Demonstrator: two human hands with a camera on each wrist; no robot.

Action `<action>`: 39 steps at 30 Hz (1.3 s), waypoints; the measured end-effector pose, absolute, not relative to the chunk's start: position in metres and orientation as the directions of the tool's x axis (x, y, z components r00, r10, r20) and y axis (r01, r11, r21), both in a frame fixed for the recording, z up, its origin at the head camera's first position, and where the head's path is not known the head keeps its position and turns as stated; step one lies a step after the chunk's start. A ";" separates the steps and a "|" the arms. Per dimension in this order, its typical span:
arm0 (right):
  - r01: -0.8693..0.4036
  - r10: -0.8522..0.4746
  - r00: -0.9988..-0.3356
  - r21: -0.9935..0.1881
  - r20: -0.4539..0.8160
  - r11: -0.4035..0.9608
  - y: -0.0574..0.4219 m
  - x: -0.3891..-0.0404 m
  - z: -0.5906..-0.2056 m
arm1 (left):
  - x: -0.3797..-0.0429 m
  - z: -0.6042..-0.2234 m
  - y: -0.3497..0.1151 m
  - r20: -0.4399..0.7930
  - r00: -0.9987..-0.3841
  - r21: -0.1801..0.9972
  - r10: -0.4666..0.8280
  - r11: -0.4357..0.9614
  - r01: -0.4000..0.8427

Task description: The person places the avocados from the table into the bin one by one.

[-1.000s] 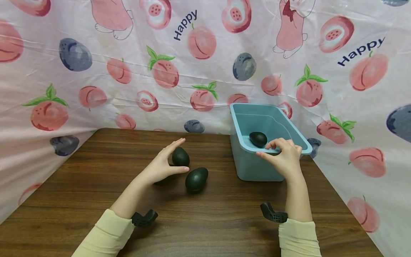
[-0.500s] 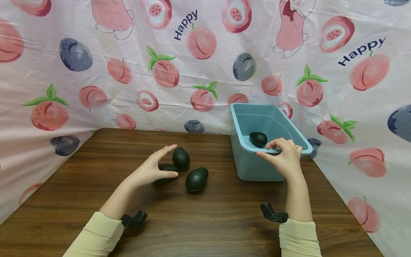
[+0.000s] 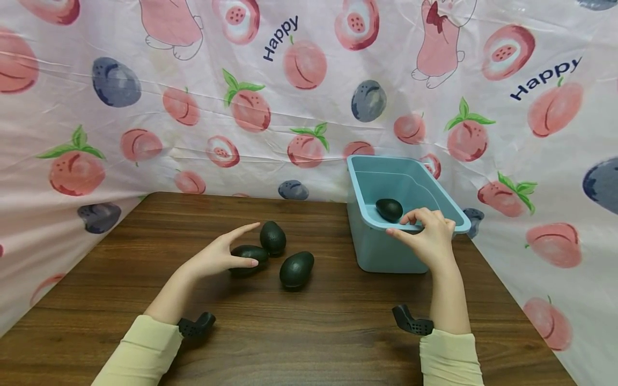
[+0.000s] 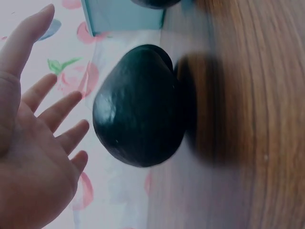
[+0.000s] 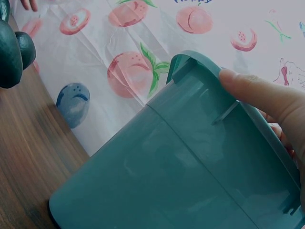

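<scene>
My left hand (image 3: pixel 211 258) hovers with spread fingers and thumb beside a dark green avocado (image 3: pixel 249 259) lying on its side on the table. In the left wrist view the palm faces that avocado (image 4: pixel 140 109), with a gap between fingers and skin. Two more avocados sit close by: one upright (image 3: pixel 272 238) just behind, and one (image 3: pixel 296 269) to the right. My right hand (image 3: pixel 429 236) pinches the near rim of a blue plastic bin (image 3: pixel 354 214), thumb outside and fingers inside, as the right wrist view also shows. Inside the bin lies another avocado (image 3: pixel 388 209).
The brown wooden table (image 3: pixel 299 343) reaches back to a fruit-print cloth (image 3: pixel 193 107) hanging behind and along both sides. The bin stands at the table's back right, close to the cloth. Each wrist carries a small black mount (image 3: pixel 197 325).
My left hand has moved left and slightly back toward the sleeve side, from over the avocados to beside the lying one. The right hand keeps its hold on the bin's rim.
</scene>
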State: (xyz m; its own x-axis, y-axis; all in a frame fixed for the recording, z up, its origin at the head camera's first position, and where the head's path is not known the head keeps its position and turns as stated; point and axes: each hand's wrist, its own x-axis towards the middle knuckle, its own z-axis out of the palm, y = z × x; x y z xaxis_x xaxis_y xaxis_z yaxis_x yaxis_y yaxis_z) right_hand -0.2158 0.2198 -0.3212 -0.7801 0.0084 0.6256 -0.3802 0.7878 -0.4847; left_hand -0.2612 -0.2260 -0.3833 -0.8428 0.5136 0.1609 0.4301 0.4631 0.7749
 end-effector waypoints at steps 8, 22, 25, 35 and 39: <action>-0.378 0.009 -0.780 -0.483 0.626 0.790 0.220 -0.216 -0.321 | -0.266 -0.390 -0.232 0.123 -0.833 0.794 0.539 0.451 0.409; -0.377 0.011 -0.776 -0.479 0.630 0.793 0.219 -0.215 -0.321 | -0.271 -0.400 -0.243 0.119 -0.812 0.829 0.571 0.393 0.398; -0.377 0.012 -0.777 -0.480 0.629 0.792 0.220 -0.215 -0.322 | -0.272 -0.404 -0.245 0.105 -0.811 0.833 0.576 0.395 0.388; -0.377 0.008 -0.780 -0.480 0.626 0.792 0.221 -0.216 -0.322 | -0.278 -0.412 -0.251 0.102 -0.796 0.842 0.596 0.375 0.388; -0.374 0.011 -0.782 -0.483 0.623 0.792 0.221 -0.216 -0.322 | -0.279 -0.414 -0.253 0.098 -0.791 0.846 0.604 0.368 0.386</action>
